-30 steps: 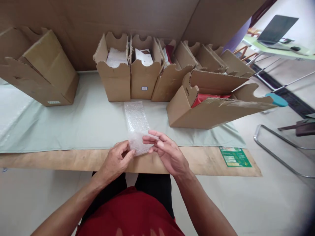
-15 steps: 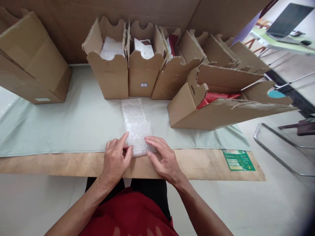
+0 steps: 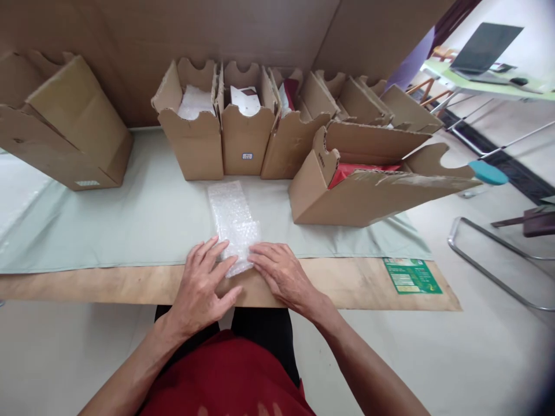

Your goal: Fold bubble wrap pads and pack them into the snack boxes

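Observation:
A strip of clear bubble wrap lies on the pale green cloth, its near end folded over in layers and reaching the cloth's front edge. My left hand rests at its lower left side, fingers spread and fingertips touching the edge, thumb held away. On the other side, my right hand lies with its fingers stretched out and close together, the tips on the wrap's lower right edge. Its thumb is partly tucked below the fingers. Whether anything sits inside the wrap, I cannot tell.
Several cardboard bins stand at the back; one holds bubble wrap, another white pieces. An angled bin with red packets stands right, a tall box left. A green printed sheet lies on the board's front right.
My left hand has opened out, its thumb moving away from the wrap. My right hand has shifted slightly left, fingers drawn together, and the wrap's near end is narrower. The camera view has shifted.

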Tool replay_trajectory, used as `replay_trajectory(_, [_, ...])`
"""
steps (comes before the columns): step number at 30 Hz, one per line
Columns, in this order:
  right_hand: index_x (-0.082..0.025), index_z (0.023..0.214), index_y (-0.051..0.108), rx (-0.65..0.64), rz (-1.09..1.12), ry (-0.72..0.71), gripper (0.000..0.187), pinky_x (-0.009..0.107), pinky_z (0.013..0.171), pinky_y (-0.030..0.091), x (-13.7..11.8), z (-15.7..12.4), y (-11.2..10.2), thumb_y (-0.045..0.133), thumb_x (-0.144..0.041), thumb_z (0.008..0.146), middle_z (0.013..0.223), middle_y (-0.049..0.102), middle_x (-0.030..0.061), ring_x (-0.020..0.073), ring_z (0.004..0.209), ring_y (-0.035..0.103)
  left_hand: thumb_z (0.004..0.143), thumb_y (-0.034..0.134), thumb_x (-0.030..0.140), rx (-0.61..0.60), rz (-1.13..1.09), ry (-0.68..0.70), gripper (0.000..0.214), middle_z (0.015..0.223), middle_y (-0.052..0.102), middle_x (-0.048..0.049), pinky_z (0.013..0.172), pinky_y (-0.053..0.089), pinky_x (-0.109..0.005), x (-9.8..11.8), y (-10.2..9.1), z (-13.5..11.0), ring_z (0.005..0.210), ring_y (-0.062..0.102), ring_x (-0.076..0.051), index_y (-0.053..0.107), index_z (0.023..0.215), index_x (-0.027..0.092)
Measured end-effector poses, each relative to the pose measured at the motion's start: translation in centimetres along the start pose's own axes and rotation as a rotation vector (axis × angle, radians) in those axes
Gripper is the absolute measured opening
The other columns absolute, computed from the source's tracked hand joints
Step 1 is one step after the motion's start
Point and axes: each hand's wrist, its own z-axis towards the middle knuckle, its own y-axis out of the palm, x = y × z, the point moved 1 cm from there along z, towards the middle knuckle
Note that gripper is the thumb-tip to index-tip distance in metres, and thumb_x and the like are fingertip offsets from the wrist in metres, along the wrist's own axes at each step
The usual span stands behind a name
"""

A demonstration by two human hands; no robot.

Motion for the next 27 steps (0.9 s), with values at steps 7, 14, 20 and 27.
replay_trajectory(7, [-0.019,0.135,0.061,-0.102,0.16,0.033,0.037,0.048,0.105,0.05,-1.0,0.1,-1.8,0.064,-0.029,0.099,0.135,0.069,0.013,0.0266,0.126,0.063,0.083,0.055,-0.004,0.139,-0.058,-0.075,0.031,0.114,0.073,-0.0097,0.101,0.053,-0.048,-0.1,0.2,-1.4,0.122,0.063,-0.029,0.063,0.102,0.02])
replay_trajectory(14, [-0.025,0.118,0.07,-0.039,0.26,0.155,0.026,0.047,0.102,0.051,0.1,-0.4,-0.2,0.057,-0.019,0.096,0.119,0.076,0.0086,0.0255,0.116,0.069,0.086,0.057,0.002,0.154,-0.14,-0.147,0.022,0.094,0.072,-0.0057,0.094,0.056,-0.044,-0.1,0.3,-2.0,0.107,0.067,-0.026,0.061,0.095,0.022])
replay_trajectory(20, [-0.026,0.127,0.065,-0.001,0.399,0.465,0.033,0.032,0.076,0.055,0.1,1.7,0.3,0.062,-0.032,0.095,0.091,0.073,0.0008,0.0179,0.078,0.067,0.096,0.06,0.022,0.173,-0.177,-0.303,0.005,0.089,0.071,-0.0048,0.079,0.055,-0.036,-0.8,-0.3,-1.6,0.087,0.068,-0.021,0.065,0.097,0.021])
replay_trajectory(27, [-0.022,0.128,0.064,0.195,0.028,0.265,0.033,0.045,0.093,0.052,0.0,2.5,0.9,0.061,-0.033,0.097,0.113,0.072,0.012,0.0293,0.104,0.067,0.094,0.063,0.027,0.175,-0.008,-0.459,0.031,0.07,0.066,0.0023,0.076,0.051,-0.034,-2.0,0.6,-0.2,0.068,0.063,-0.018,0.064,0.123,0.017])
